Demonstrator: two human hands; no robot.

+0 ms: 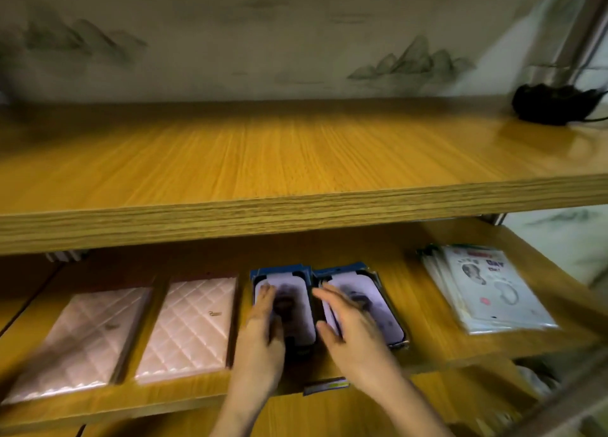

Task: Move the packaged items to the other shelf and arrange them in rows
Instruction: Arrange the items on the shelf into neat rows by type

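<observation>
Both forearms reach in from the near edge toward the lower shelf (444, 347), a yellow wood-grain board that serves here as the landmark. The left hand (261, 334) lies flat, palm down, on the left blue-framed package (289, 300), its fingers loosely together and pointing toward the back of the lower shelf; it grips nothing that can be seen. The right hand (348, 324) lies palm down over the right blue-framed package (371, 301), fingers spread a little, the thumb out toward the gap between the two packages; whether it presses or only rests cannot be told through the blur. The two blue-framed packages sit side by side, touching, near the middle of the lower shelf, each showing a pale lilac card with a dark figure.

Toward the left end of the lower shelf lie two pink quilted packages, one (189, 328) just beside the left blue-framed package, the other (85, 341) further left, both flat. Toward the right end of the lower shelf rests a stack of clear-wrapped white packs (487, 291), slightly fanned.

Directly above the lower shelf runs the upper shelf (263, 160), of the same wood. At its far right corner stands a black object (556, 105) with a cord. Behind it rises a wall (230, 41) painted with faint mountains.
</observation>
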